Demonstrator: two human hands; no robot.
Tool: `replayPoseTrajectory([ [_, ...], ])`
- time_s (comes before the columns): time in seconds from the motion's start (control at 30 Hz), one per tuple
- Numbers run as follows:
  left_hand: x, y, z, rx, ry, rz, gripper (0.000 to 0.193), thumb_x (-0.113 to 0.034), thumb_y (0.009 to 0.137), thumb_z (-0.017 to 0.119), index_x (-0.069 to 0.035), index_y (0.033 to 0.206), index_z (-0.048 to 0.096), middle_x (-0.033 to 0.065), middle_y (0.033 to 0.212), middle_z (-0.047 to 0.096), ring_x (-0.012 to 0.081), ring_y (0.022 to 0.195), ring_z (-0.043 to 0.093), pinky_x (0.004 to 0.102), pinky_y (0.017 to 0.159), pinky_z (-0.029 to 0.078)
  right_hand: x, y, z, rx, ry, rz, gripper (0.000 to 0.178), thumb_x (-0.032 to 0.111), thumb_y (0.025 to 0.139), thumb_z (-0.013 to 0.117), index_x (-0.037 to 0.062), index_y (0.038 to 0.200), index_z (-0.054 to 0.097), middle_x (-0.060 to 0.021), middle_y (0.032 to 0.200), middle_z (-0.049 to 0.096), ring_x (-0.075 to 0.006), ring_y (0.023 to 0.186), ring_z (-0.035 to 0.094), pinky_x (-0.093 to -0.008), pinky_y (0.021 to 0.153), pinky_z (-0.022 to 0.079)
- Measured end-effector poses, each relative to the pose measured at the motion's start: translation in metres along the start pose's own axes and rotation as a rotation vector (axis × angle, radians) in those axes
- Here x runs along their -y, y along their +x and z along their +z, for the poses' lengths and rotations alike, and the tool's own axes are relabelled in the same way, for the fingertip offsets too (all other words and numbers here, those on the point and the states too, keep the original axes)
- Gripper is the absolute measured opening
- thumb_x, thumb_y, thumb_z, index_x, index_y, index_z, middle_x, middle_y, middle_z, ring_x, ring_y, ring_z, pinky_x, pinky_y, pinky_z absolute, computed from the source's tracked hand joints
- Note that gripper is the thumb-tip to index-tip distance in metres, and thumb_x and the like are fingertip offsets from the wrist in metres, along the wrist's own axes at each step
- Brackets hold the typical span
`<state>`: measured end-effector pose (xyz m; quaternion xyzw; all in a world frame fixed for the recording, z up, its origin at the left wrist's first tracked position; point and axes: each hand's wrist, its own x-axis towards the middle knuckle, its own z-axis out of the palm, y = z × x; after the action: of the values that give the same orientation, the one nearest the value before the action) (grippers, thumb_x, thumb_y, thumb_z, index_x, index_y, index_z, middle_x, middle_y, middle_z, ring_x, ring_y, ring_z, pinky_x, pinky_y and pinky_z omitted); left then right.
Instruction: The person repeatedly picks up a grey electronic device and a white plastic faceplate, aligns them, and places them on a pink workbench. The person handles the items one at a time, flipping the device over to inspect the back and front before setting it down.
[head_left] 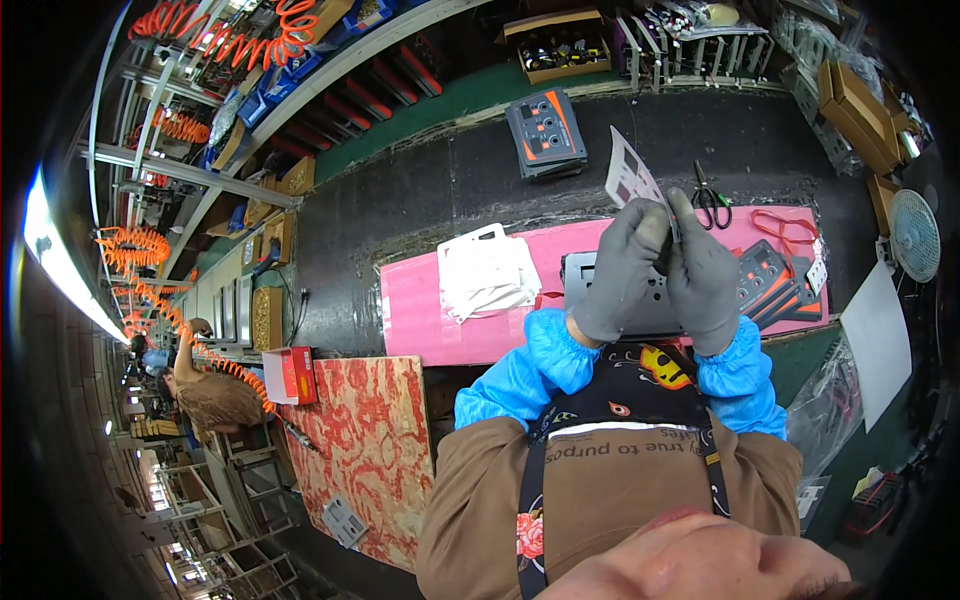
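Two gloved hands meet right of centre in the frame, and one sheet is pinched between them: the left hand (617,280) and the right hand (706,285) both grip the lower end of the sheet (631,168), which is thin, pale and dark-marked, and tilts up toward the upper left. Just below them lies one grey panel (578,280), partly covered by the hands.

One pink mat (415,320) spans the middle of the black surface (375,235). On its left half is one pile of white sheets (488,272), several deep, too overlapped to count. On its right end are at least three dark panels with orange markings (762,280), overlapping, and one red strap (782,221). One pair of scissors (708,193) lies just above the mat. One stack of similar panels (545,132) sits at upper centre; its layers cannot be counted.

At the top, one open carton (566,73) holds many small dark and yellowish parts. At left, one small carton (268,340) holds yellowish pieces. Below it stands one red box (275,378), its inside white.
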<state>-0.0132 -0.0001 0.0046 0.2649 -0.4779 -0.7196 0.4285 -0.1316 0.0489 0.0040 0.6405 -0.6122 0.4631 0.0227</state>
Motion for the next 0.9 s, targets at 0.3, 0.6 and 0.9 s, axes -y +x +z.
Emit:
replayPoseTrajectory([
  [0.3, -0.013, -0.001, 0.001, -0.003, 0.189, -0.049, 0.048, -0.056, 0.098, 0.054, -0.008, 0.103, 0.054, -0.0005, 0.081, 0.052, 0.0066, 0.068, 0.049, 0.0225, 0.057, 0.04, 0.006, 0.0, 0.0, -0.009, -0.054, -0.016, 0.065, -0.004, 0.074, 0.067, 0.0057, 0.137, 0.057, -0.0124, 0.074, 0.062, -0.0262, 0.062, 0.062, -0.0373, 0.055, 0.048],
  [0.6, -0.009, -0.004, 0.003, -0.038, 0.155, 0.079, 0.037, -0.043, 0.102, 0.054, -0.007, 0.103, 0.055, -0.0016, 0.087, 0.05, 0.006, 0.075, 0.047, 0.0245, 0.065, 0.043, 0.01, 0.001, 0.002, -0.036, -0.045, -0.036, 0.063, -0.004, 0.076, 0.065, 0.0041, 0.138, 0.056, -0.0112, 0.075, 0.063, -0.0259, 0.063, 0.063, -0.0372, 0.055, 0.049],
  [0.9, -0.008, -0.006, 0.002, -0.144, 0.534, 0.361, 0.031, -0.033, 0.1, 0.06, -0.003, 0.093, 0.058, 0.0006, 0.08, 0.055, 0.0066, 0.074, 0.05, 0.0255, 0.064, 0.044, 0.005, -0.005, 0.008, -0.06, -0.077, -0.057, 0.059, -0.002, 0.078, 0.063, 0.0037, 0.137, 0.056, -0.0111, 0.076, 0.063, -0.0262, 0.065, 0.063, -0.0376, 0.056, 0.049],
])
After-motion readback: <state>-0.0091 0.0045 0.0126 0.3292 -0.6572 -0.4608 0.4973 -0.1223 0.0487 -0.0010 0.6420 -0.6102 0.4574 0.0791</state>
